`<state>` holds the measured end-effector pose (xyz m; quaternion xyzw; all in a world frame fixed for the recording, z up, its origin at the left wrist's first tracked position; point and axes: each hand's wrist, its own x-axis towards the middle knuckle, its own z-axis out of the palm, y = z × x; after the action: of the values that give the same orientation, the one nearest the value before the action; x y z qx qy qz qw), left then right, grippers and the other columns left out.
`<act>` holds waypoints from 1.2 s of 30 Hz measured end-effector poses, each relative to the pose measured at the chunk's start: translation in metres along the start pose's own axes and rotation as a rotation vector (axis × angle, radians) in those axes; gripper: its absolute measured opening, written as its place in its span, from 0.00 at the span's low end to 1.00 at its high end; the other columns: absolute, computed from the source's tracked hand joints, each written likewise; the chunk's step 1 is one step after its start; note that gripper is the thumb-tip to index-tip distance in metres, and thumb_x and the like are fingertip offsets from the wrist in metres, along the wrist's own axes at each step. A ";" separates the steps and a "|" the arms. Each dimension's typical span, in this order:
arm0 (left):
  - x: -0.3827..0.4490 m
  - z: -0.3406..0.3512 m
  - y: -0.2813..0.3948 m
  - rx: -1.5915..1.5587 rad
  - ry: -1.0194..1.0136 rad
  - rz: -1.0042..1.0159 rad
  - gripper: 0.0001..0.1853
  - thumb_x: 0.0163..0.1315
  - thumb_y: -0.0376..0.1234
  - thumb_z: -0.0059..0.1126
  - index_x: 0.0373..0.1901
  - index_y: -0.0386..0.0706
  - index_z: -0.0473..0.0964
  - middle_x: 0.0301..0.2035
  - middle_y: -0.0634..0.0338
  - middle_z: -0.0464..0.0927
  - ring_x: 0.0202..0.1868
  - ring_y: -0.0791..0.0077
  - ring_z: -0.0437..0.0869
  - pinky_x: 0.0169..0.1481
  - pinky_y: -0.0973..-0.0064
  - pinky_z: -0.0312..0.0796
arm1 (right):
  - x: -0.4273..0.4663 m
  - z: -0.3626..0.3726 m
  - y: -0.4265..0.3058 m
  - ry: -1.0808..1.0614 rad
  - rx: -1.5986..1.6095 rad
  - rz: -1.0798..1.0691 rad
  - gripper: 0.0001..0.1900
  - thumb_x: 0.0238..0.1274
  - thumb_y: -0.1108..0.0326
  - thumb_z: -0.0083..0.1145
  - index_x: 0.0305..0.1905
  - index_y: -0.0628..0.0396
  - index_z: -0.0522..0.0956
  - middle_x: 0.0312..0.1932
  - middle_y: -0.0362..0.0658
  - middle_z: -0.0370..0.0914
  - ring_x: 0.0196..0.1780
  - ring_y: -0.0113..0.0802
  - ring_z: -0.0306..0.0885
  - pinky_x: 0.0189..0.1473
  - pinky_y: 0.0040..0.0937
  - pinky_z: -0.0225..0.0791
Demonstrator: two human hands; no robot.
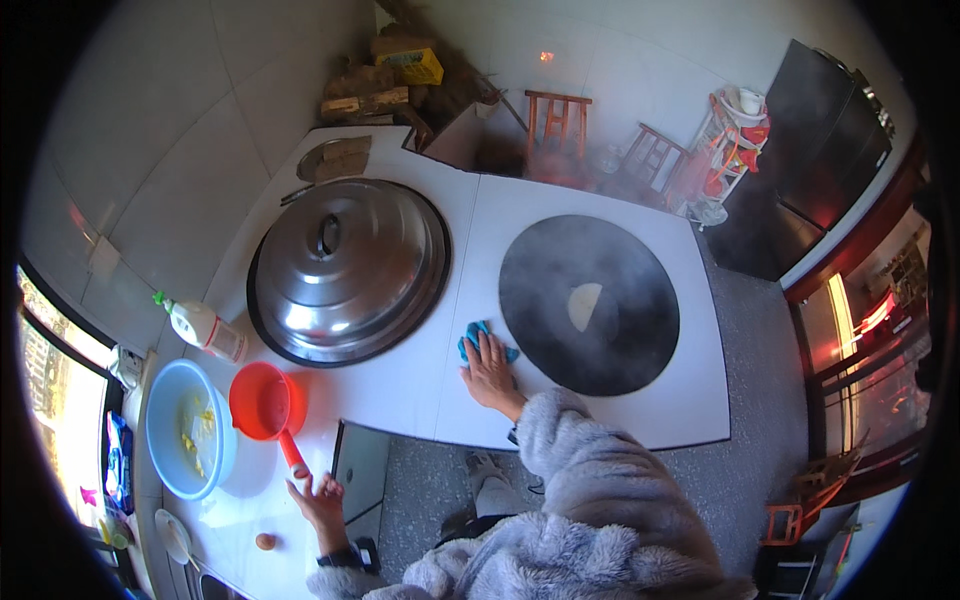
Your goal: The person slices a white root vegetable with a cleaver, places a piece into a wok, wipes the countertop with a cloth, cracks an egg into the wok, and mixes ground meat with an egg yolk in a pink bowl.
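Note:
My right hand (489,373) presses a crumpled blue cloth (478,331) onto the white stove top (457,409), between two large built-in pans. Just right of it is a dark wok (547,330) giving off steam. A pale half-round shape (582,306) shows inside; I cannot tell what it is. Beyond the cloth to the left, a domed metal lid (375,277) covers the other pan. My left hand (321,506) hovers with fingers apart by the handle end of a red plastic water ladle (270,397). Nothing shows in that hand.
Left of the ladle stand a light-blue basin (161,442) with wet yellow scraps and a white bottle (206,330) with a green cap. A brown egg-like object (265,541) lies near the counter front. Firewood (367,101) and wooden chairs (557,124) are behind the stove.

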<state>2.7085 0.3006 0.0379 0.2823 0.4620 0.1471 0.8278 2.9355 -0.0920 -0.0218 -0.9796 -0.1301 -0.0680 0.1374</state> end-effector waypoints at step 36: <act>0.046 -0.023 -0.072 0.540 -0.075 -0.275 0.33 0.75 0.59 0.51 0.69 0.45 0.74 0.37 0.59 0.84 0.37 0.65 0.86 0.41 0.60 0.82 | 0.519 0.076 0.188 0.100 0.000 0.076 0.30 0.83 0.46 0.34 0.75 0.51 0.72 0.80 0.46 0.64 0.81 0.48 0.59 0.83 0.55 0.43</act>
<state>2.7123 0.2734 -0.0465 0.4323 0.4874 -0.1052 0.7514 3.4914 -0.1225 -0.0535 -0.9792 -0.0858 -0.1114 0.1460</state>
